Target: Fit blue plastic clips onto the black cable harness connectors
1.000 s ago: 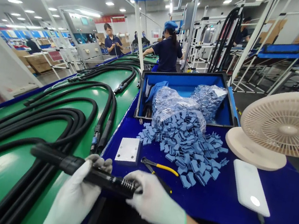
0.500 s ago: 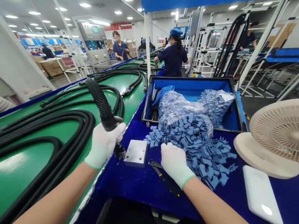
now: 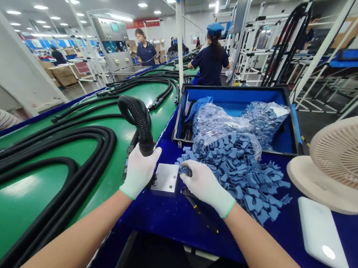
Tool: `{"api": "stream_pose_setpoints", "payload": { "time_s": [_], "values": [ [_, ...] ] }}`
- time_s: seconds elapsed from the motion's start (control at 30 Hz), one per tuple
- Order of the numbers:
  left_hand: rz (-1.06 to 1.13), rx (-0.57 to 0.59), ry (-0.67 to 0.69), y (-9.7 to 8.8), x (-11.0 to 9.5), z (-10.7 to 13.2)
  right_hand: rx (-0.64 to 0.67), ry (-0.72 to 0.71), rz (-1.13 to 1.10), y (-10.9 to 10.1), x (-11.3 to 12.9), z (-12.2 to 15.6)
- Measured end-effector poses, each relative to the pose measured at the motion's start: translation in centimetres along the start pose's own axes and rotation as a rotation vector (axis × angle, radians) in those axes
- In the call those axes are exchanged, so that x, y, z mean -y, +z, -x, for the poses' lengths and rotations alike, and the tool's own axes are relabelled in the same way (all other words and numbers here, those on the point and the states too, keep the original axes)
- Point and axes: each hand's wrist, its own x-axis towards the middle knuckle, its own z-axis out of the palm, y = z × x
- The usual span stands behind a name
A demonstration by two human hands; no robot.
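Note:
My gloved left hand (image 3: pixel 140 166) is wrapped round the end of a black corrugated hose (image 3: pixel 142 123), which bends up and away above my fist. Its metal-tipped lower end is beside or over the left edge of a silver metal block (image 3: pixel 166 178). To the right of the block, my gloved right hand (image 3: pixel 205 182) pinches a small blue plastic clip (image 3: pixel 186 171) between thumb and fingers. Behind that hand lies a pile of blue plastic clips (image 3: pixel 242 168). A pair of pincers (image 3: pixel 194 205) with yellow-striped handles rests under my right hand.
Long black hoses (image 3: pixel 103 132) lie along the green conveyor (image 3: pixel 2 209) at left. A blue bin (image 3: pixel 228 101) holds plastic bags of clips behind the pile. A beige fan (image 3: pixel 332 184) and a white power bank-like slab (image 3: pixel 322 233) stand at right. Co-workers are farther back.
My left hand has moved right with the hose, bringing its end to the metal block. My right hand has drawn from the pile toward the block with a clip between its fingers.

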Motion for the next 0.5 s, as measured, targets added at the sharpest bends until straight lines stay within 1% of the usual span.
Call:
{"api": "stream_pose_setpoints", "payload": {
  "time_s": [0.1,0.23,0.3,0.4,0.5],
  "values": [
    [-0.011,0.014,0.014,0.0,0.1,0.0,0.055,-0.071,-0.097,0.3,1.1,-1.0],
    [0.012,0.129,0.017,-0.7,0.0,-0.4,0.113,-0.145,-0.178,1.1,2.2,-2.2],
    [0.013,0.163,0.03,-1.1,0.0,-0.6,0.12,-0.153,-0.193,1.6,2.6,-2.9],
    [0.011,0.18,0.045,-1.4,0.2,-0.9,0.124,-0.151,-0.199,2.2,3.1,-4.1],
    [0.025,0.198,0.025,-1.4,0.7,-1.2,0.159,-0.155,-0.216,2.9,3.3,-5.4]
  ]
}}
